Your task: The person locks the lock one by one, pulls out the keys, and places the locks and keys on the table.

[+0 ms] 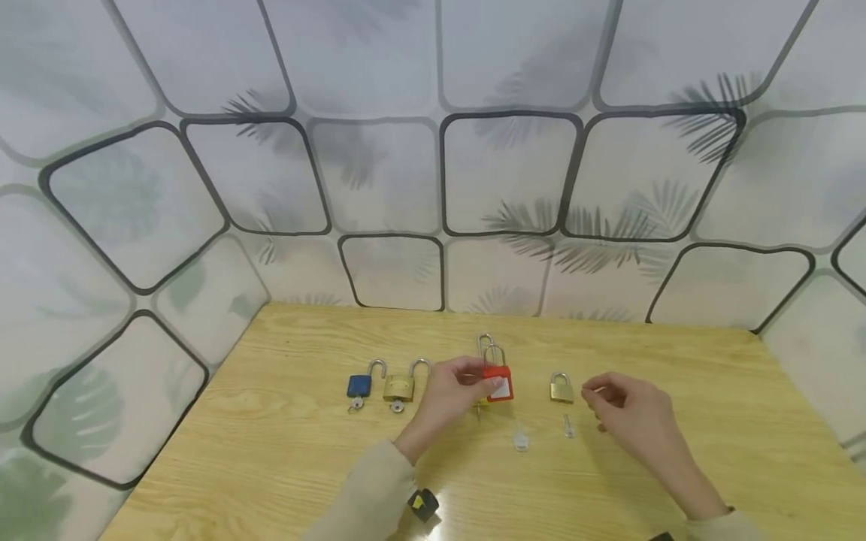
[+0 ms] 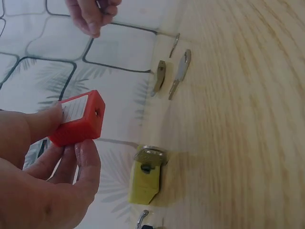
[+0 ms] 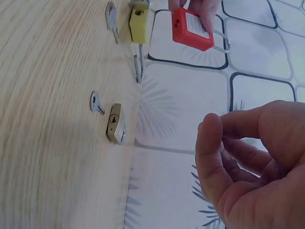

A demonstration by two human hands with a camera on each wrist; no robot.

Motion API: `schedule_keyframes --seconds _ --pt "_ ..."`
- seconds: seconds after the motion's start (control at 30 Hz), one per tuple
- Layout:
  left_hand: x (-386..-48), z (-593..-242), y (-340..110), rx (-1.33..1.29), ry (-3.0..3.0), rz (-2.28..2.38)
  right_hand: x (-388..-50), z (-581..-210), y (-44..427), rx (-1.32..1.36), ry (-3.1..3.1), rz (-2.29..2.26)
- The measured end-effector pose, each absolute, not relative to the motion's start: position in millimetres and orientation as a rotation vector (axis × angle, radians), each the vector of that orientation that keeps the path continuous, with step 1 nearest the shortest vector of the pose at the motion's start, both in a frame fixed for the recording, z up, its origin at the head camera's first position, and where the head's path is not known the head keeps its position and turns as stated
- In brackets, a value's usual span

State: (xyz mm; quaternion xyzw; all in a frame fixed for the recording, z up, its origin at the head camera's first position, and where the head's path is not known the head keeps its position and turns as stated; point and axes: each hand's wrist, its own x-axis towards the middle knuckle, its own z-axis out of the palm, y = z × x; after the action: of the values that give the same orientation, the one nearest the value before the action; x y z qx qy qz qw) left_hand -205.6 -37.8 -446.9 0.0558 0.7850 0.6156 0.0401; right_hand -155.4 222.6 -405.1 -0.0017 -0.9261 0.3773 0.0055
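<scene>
Left grip: left hand point(image 1: 446, 387) pinches red padlock point(image 1: 503, 382) between thumb and fingertips, thumb on its white label; fingers parted only by the width of the body.
Right grip: right hand point(image 1: 632, 409) drawn into a pinch, thumb tip meeting index fingertip, other fingers curled; nothing visible between them.
Arms: both enter from the near side, slanting inward; each hand above the table.
Cuffs: pale cloth sleeve point(image 1: 375, 488) on the left arm; black block point(image 1: 428, 509) with yellow mark just beside it.
Loose keys: two, metal; broad key point(image 1: 521, 441), rounded head; small key point(image 1: 569, 430), near it to the right.
Held piece: glossy red block body, keyhole in its end, slim U-shaped metal shackle at the far end.
Behind it: yellow padlock point(image 2: 144, 183), angular body, key at keyhole, partly hidden in the head view.
Right lot: small brass padlock point(image 1: 561, 391), smooth, between small key and wall, near the right hand.
Left lot: blue padlock point(image 1: 358, 385) and large brass padlock point(image 1: 398, 388), shackles open, keys at lower ends.
Surface: wood-grain table point(image 1: 250, 451), yellowish.
Backdrop: pale wall point(image 1: 507, 173), rounded dark outlines, leaf prints.
</scene>
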Motion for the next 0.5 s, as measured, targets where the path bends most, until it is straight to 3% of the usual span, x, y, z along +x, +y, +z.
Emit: schedule_keyframes --seconds 0.5 --pt "-223 -452 -8 0.36 2.641 1.552 -153 -414 231 -0.023 -2.921 1.151"
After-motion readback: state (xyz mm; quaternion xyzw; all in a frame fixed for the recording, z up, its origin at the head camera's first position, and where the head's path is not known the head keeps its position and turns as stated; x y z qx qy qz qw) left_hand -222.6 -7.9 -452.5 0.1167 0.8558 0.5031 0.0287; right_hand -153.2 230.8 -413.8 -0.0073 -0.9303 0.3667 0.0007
